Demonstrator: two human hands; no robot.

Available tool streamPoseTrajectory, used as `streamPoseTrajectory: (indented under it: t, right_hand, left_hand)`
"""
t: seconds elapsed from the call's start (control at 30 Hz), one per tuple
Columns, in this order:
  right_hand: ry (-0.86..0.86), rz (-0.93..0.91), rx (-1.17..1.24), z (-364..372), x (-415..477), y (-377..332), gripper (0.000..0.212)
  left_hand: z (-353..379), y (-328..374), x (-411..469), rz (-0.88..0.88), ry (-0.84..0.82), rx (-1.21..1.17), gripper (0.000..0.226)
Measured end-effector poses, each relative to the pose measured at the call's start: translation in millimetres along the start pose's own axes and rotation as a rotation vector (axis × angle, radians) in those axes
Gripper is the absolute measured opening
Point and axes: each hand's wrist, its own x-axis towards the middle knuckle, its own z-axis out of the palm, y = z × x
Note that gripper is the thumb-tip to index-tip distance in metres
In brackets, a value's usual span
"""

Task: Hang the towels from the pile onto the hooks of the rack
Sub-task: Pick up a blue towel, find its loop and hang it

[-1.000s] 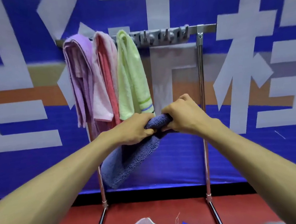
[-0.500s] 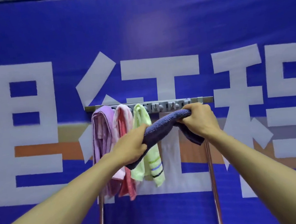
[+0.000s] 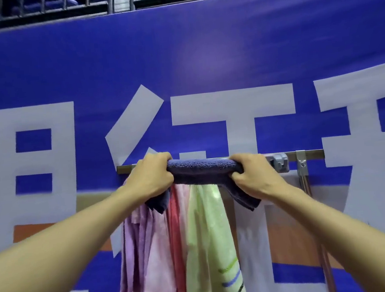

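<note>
Head view: held a rolled dark blue towel [image 3: 203, 169] level in front of the rack's top bar [image 3: 311, 154], long axis set left to right along it. Gripped its ends with the left hand [image 3: 152, 176] and right hand [image 3: 254, 177], fingers curled tight round the cloth. Let short tails droop below both fists. Covered the tops of a purple towel [image 3: 132, 259], pink towel [image 3: 159, 268] and green towel [image 3: 208, 239].

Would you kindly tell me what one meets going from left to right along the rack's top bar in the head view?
Left hand → blue towel → right hand → grey hook → rack post.
</note>
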Motion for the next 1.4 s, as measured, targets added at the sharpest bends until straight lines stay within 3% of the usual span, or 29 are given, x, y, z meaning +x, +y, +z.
streamPoseTrajectory:
  t: [0.23, 0.37, 0.53, 0.63, 0.7, 0.87, 0.97, 1.2, 1.4]
  right_hand:
    - [0.263, 0.132, -0.003, 24, 75, 2, 0.016]
    - [0.221, 0.192, -0.078, 51, 75, 7, 0.005]
    - [0.181, 0.106, -0.222, 80, 55, 16, 0.009]
    - [0.190, 0.040, -0.310, 93, 46, 23, 0.009]
    - [0.168, 0.042, -0.309, 101, 39, 27, 0.013]
    - [0.127, 0.063, -0.232, 117, 15, 38, 0.013]
    - [0.119, 0.080, -0.161, 122, 6, 36, 0.018]
    - [0.091, 0.098, 0.226, 130, -1, 24, 0.013]
    - [-0.066, 0.140, 0.387, 117, -14, 25, 0.051]
  left_hand:
    - [28, 0, 74, -0.071, 0.189, -0.028, 0.025]
    - [48, 5, 82, -0.044, 0.219, 0.137, 0.021]
    - [76, 11, 69, 0.138, 0.158, 0.420, 0.024]
    - [95, 12, 53, 0.200, 0.107, 0.442, 0.024]
    - [108, 12, 42, 0.179, 0.111, 0.388, 0.022]
    - [137, 4, 19, 0.001, 0.176, -0.147, 0.045]
    - [153, 2, 5, -0.076, 0.156, -0.309, 0.048]
    - [160, 0, -4, -0.154, 0.050, -0.335, 0.031]
    - [150, 3, -13, -0.154, -0.071, -0.434, 0.037]
